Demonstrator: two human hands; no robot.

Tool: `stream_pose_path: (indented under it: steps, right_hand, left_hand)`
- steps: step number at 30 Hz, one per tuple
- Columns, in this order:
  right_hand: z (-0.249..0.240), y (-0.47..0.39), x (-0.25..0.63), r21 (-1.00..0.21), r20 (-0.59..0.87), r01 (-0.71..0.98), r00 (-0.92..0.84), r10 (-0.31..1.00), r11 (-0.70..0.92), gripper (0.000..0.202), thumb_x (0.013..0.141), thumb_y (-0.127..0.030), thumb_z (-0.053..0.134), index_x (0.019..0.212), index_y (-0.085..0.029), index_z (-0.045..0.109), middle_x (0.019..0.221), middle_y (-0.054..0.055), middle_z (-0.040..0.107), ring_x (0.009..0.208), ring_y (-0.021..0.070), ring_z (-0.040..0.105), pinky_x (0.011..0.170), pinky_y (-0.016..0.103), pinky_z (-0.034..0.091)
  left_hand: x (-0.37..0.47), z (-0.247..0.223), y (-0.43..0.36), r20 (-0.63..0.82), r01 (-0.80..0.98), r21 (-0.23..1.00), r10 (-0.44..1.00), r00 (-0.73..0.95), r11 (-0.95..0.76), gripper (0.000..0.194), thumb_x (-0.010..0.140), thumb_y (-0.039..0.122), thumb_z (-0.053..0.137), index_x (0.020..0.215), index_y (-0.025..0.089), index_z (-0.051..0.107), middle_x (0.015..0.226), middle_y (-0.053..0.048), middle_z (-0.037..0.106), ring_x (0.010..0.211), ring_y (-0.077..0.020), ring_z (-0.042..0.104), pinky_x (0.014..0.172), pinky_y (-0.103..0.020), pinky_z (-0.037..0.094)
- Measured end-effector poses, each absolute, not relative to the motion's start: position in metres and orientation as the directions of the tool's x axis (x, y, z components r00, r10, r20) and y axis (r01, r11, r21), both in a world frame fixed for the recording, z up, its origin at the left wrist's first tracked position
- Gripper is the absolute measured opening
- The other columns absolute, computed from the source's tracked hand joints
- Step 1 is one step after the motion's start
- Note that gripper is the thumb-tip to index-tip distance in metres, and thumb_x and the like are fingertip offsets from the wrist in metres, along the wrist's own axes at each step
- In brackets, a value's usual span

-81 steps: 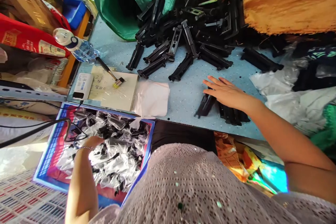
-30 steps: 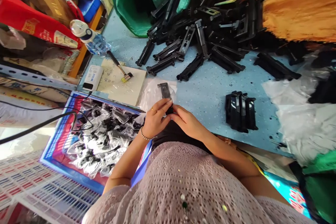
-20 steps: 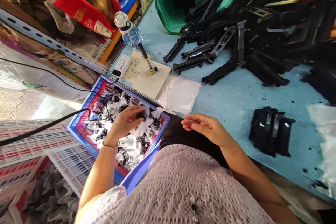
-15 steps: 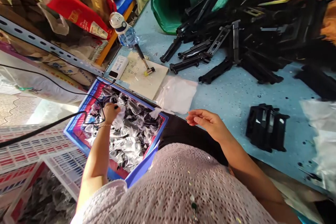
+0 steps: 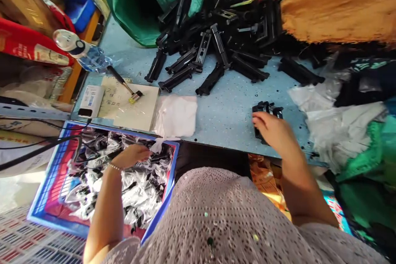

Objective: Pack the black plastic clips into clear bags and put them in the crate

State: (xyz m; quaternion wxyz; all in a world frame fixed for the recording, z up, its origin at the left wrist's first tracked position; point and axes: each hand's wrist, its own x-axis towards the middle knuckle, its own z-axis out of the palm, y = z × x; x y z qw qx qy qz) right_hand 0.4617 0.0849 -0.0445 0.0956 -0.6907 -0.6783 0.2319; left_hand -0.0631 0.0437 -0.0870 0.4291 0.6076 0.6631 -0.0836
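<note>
My right hand [image 5: 272, 130] reaches over a small group of black plastic parts [image 5: 267, 108] on the blue table, its fingers at their left front side; whether it grips one is hidden. My left hand [image 5: 133, 156] hangs above a blue-rimmed basket [image 5: 46, 198] full of black parts in clear bags [image 5: 139, 194]. Its fingers point right, close to the corner of the clear bags; I cannot make out anything in them. A stack of clear bags [image 5: 177, 116] lies at the table edge between my hands.
Many black parts [image 5: 216, 45] are heaped at the back beside a green sack [image 5: 130, 16] and orange cloth [image 5: 337, 4]. A bottle [image 5: 89, 53], white box [image 5: 92, 100] and small hammer-like tool [image 5: 125, 84] stand or lie left. Crumpled plastic [image 5: 346, 119] lies right.
The view has swung right. My right hand has moved from the table edge onto the grouped black parts. My left hand has moved right over the basket, towards the clear bags.
</note>
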Motion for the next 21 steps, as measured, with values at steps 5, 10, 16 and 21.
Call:
stream_pose_path:
  steps: [5,10,16,21]
  right_hand:
    - [-0.037,0.091,0.479,0.179,-0.395,0.982,0.132,0.909,-0.064,0.049,0.102,-0.043,0.042,0.100,-0.007,0.075,0.086,0.028,0.075,0.083,0.0433,0.076,0.070,0.052,0.058]
    - [-0.040,0.089,0.461,0.070,-0.304,0.987,-0.115,0.946,0.142,0.042,0.102,-0.025,0.035,0.124,-0.012,0.068,0.101,0.024,0.076,0.091,0.0370,0.076,0.078,0.048,0.058]
    - [-0.054,0.129,0.472,-0.134,-0.071,0.769,-0.636,0.768,0.624,0.060,0.090,0.001,0.036,0.138,-0.025,0.061,0.160,0.008,0.046,0.154,0.0311,0.032,0.120,0.060,0.031]
    - [-0.069,0.157,0.458,-0.354,-0.086,0.740,-0.635,0.768,0.572,0.036,0.099,-0.017,0.047,0.128,-0.023,0.067,0.131,0.012,0.068,0.115,0.0293,0.068,0.101,0.051,0.051]
  left_hand:
    - [0.089,-0.061,0.069,-0.206,0.647,0.757,0.903,0.376,-0.096,0.031,0.100,0.038,0.053,0.084,0.021,0.073,0.089,-0.007,0.073,0.084,-0.0188,0.069,0.083,-0.033,0.055]
    - [0.150,-0.097,0.115,-0.003,0.793,0.608,0.999,0.041,-0.031,0.016,0.090,0.014,0.061,0.076,0.017,0.068,0.098,-0.015,0.069,0.093,-0.0231,0.066,0.080,-0.037,0.053]
    - [0.109,-0.115,0.128,-0.165,0.496,0.843,0.978,-0.126,0.206,0.018,0.077,0.022,0.074,0.074,0.019,0.057,0.072,0.000,0.064,0.066,-0.0148,0.060,0.065,-0.030,0.049]
    - [0.100,-0.123,0.124,-0.145,0.133,0.976,0.972,-0.184,0.170,0.025,0.070,0.018,0.072,0.075,0.020,0.048,0.075,0.002,0.064,0.069,-0.0118,0.062,0.063,-0.023,0.048]
